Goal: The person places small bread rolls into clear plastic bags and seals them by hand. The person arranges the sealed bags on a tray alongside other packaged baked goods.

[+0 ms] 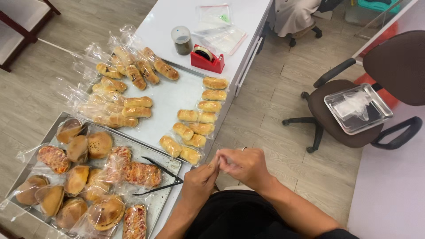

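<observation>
My left hand and my right hand meet in front of me, just off the white table's near edge. Their fingertips pinch something small and clear between them, too small to name. Black tongs lie on the metal tray right beside my left hand. The tray holds several round buns and flat topped breads in clear bags. Sealed finger rolls lie in rows on the table beyond the hands.
A red tape dispenser and a lidded jar stand farther back, by empty clear bags. More bagged rolls pile at the left. A brown office chair on the right carries a small metal tray.
</observation>
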